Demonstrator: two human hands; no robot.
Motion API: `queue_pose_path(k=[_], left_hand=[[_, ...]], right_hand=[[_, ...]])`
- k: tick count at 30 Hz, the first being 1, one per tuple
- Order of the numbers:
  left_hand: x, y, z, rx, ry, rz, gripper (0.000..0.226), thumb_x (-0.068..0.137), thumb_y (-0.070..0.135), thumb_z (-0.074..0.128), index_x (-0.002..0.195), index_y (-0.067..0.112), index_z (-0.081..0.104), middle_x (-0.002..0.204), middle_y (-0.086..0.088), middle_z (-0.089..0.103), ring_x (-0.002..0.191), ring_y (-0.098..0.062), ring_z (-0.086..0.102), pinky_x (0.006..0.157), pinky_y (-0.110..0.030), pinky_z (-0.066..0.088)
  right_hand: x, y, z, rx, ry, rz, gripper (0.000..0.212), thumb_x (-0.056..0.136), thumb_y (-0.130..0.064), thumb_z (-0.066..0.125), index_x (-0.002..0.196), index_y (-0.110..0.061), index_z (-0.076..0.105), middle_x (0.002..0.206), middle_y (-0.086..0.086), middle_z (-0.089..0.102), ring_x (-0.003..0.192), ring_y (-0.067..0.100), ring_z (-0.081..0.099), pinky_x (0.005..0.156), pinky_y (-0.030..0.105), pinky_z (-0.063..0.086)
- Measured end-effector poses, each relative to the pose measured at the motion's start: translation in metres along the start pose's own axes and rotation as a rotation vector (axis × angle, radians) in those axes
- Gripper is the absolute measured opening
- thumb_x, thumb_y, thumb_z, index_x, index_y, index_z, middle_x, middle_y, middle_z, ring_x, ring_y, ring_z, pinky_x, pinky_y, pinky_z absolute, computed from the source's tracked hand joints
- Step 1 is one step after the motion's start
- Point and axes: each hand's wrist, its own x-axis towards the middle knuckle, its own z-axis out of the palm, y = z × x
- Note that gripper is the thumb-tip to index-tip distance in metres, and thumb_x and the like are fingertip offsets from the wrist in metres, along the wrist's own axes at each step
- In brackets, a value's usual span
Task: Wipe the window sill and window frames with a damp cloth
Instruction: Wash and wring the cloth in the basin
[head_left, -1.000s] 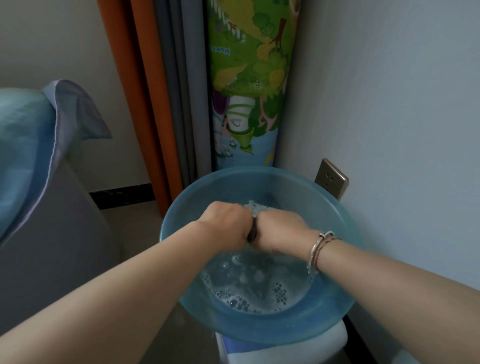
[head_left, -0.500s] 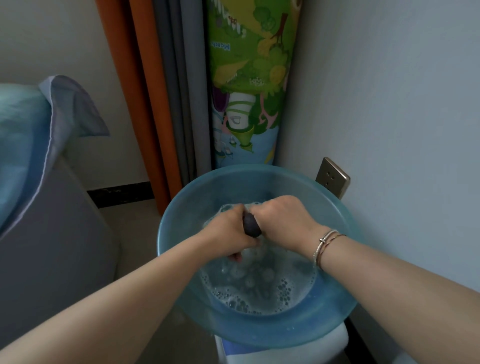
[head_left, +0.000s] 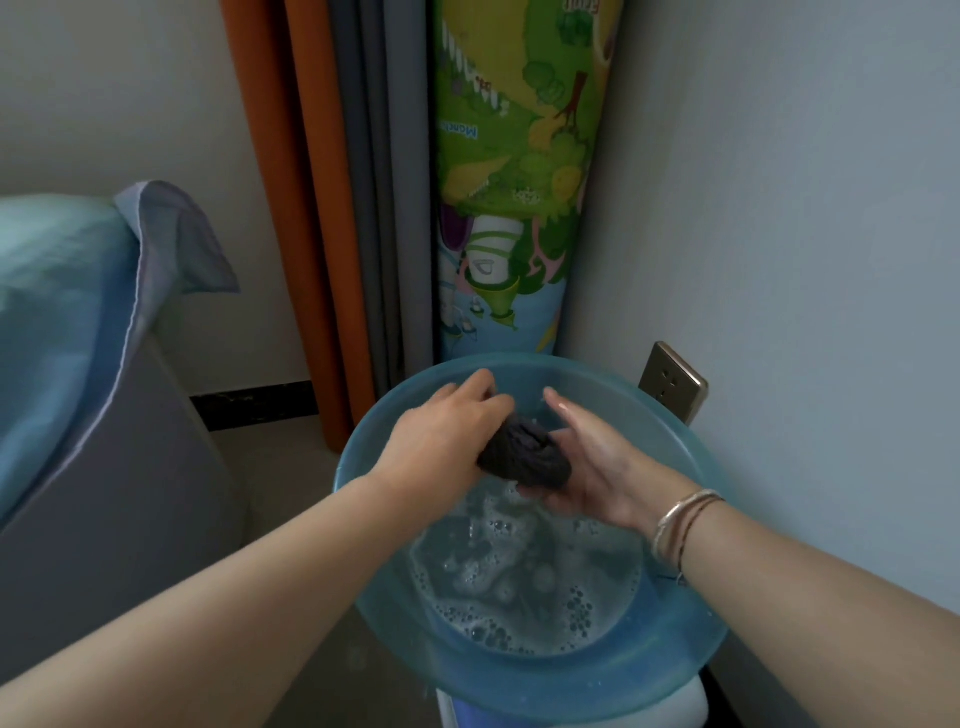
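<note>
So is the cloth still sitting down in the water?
No, the wrung-up dark cloth is held above the soapy water, between the left hand and the right hand.

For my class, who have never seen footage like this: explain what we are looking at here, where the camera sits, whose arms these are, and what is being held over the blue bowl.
There is no machine here. The camera is worn on a person's head and looks forward and down, so the two bare arms reaching in from the bottom are that person's own. The left hand has its grip on a dark, wrung-up cloth, while the right hand lies open beneath it, cupping it. Bracelets sit on the right wrist. Below the hands is a blue basin holding soapy water. Behind it stand orange and grey curtains and a rolled, colourful play mat. A wall socket is on the right-hand wall.
</note>
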Motion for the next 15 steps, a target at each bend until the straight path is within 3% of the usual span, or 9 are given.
queue_pose_path(k=[1,3,7,9,11,13,15], left_hand=[[-0.002,0.001,0.001,0.038,-0.024,0.043,0.031,0.083,0.021,0.064,0.109,0.026,0.049,0.116,0.008,0.041,0.099,-0.016,0.049,0.058,-0.034,0.043],[-0.005,0.004,0.003,0.053,-0.037,0.1,0.032,0.083,0.019,0.062,0.111,0.023,0.047,0.116,0.009,0.041,0.102,-0.015,0.049,0.061,-0.034,0.046],[-0.005,0.006,0.001,-0.029,-0.105,0.217,0.022,0.082,0.014,0.061,0.093,0.021,0.043,0.092,0.008,0.044,0.088,-0.017,0.056,0.063,-0.032,0.041],[-0.002,0.009,-0.003,0.104,-0.151,0.275,0.012,0.087,0.016,0.056,0.096,0.017,0.047,0.092,0.002,0.054,0.084,-0.023,0.06,0.061,-0.032,0.04],[0.001,0.013,-0.007,0.318,-0.225,0.286,0.009,0.09,0.019,0.053,0.098,0.018,0.051,0.093,0.002,0.061,0.082,-0.022,0.062,0.058,-0.032,0.037],[0.004,0.019,-0.009,0.479,-0.271,0.254,0.009,0.089,0.014,0.052,0.086,0.023,0.053,0.087,0.004,0.064,0.073,-0.021,0.06,0.051,-0.029,0.033],[0.006,0.027,-0.006,0.556,-0.317,0.186,0.016,0.087,0.011,0.051,0.077,0.023,0.051,0.085,0.004,0.064,0.067,-0.021,0.054,0.049,-0.027,0.031]], right_hand=[[-0.004,-0.002,-0.001,-0.012,-0.134,0.043,0.082,0.086,-0.075,0.026,0.12,-0.007,0.057,0.097,0.015,0.067,0.058,0.019,0.064,0.038,0.02,0.045],[-0.01,-0.004,0.0,-0.115,-0.313,0.088,0.086,0.078,-0.081,0.027,0.11,-0.009,0.063,0.101,0.017,0.067,0.058,0.016,0.063,0.038,0.018,0.046],[-0.014,0.0,0.0,-0.251,-0.435,0.132,0.045,0.084,-0.05,0.059,0.097,-0.007,0.06,0.069,0.001,0.052,0.049,0.005,0.038,0.039,0.012,0.028],[-0.013,-0.002,-0.001,-0.375,-0.444,0.14,0.018,0.088,-0.029,0.06,0.081,-0.013,0.056,0.061,-0.003,0.043,0.048,0.005,0.032,0.042,0.015,0.023],[-0.009,-0.002,0.005,-0.589,-0.355,0.141,0.029,0.09,-0.017,0.056,0.064,-0.019,0.045,0.054,-0.004,0.037,0.045,0.007,0.026,0.043,0.018,0.019],[0.001,0.0,0.02,-0.847,-0.143,0.126,0.037,0.089,-0.015,0.052,0.057,-0.022,0.035,0.049,-0.004,0.032,0.043,0.009,0.024,0.044,0.021,0.018],[0.01,0.006,0.03,-1.12,0.106,0.078,0.03,0.087,-0.018,0.053,0.059,-0.018,0.042,0.052,0.0,0.04,0.047,0.014,0.036,0.047,0.025,0.03]])
